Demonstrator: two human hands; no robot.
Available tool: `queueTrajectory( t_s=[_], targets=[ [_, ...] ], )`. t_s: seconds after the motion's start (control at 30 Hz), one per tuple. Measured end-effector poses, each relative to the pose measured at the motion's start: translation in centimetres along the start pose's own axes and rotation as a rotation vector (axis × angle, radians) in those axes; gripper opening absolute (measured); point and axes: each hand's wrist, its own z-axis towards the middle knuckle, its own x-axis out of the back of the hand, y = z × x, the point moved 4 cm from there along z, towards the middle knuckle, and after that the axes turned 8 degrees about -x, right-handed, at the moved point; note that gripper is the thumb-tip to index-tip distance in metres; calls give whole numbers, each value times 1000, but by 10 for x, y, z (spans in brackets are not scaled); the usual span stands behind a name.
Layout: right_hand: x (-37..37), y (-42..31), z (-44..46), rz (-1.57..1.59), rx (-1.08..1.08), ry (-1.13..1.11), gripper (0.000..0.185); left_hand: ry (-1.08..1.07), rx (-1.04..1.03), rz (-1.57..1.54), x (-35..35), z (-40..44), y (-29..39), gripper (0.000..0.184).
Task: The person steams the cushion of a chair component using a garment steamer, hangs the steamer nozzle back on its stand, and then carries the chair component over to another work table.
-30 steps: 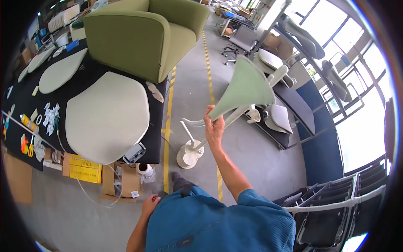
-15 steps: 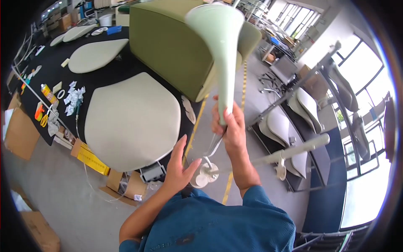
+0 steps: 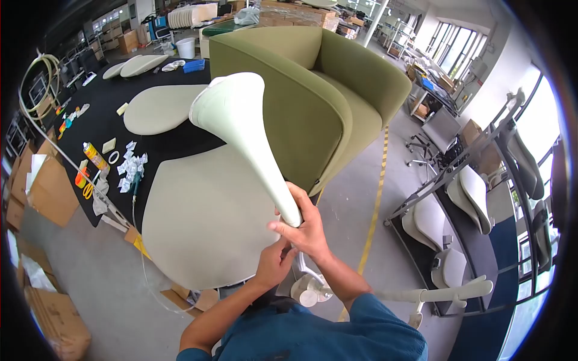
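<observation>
My right hand (image 3: 308,231) is wrapped round the narrow lower end of a pale, trumpet-shaped piece (image 3: 241,120). Its wide mouth points up and to the left, above the seat panel. Just below, my left hand (image 3: 274,265) is closed with its fingertips against the right hand, near the piece's narrow end; what they pinch is hidden. Under my hands, a curved metal rod (image 3: 308,268) runs down toward a round pale part (image 3: 308,295). A large grey-beige padded panel (image 3: 198,222) lies on the black-covered table (image 3: 108,204) beside my left hand.
A green armchair (image 3: 271,102) stands behind the table. On the table lie a smaller padded panel (image 3: 156,111), a spray can (image 3: 94,155), a tape ring (image 3: 114,157) and crumpled paper (image 3: 131,168). At right stands a rack (image 3: 415,198) with seat shells. A pale bar (image 3: 445,293) extends low right.
The trumpet-shaped piece has tilted from nearly upright to leaning left, and sits lower. My left hand has come up from apart and open to meet the right. The view has shifted.
</observation>
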Motion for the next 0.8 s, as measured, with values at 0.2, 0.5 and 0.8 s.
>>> queueTrajectory(
  t_s=[0.2,0.5,0.8],
  targets=[
    [-3,-1,-17,-313,54,243,55,5,-24,70,6,-3,7,20],
    [33,-7,-45,-230,305,488,47,-168,-142,99,68,-24,44,30],
    [52,-31,-44,-592,-53,532,44,766,-102,585,266,-149,-8,42]
  ],
)
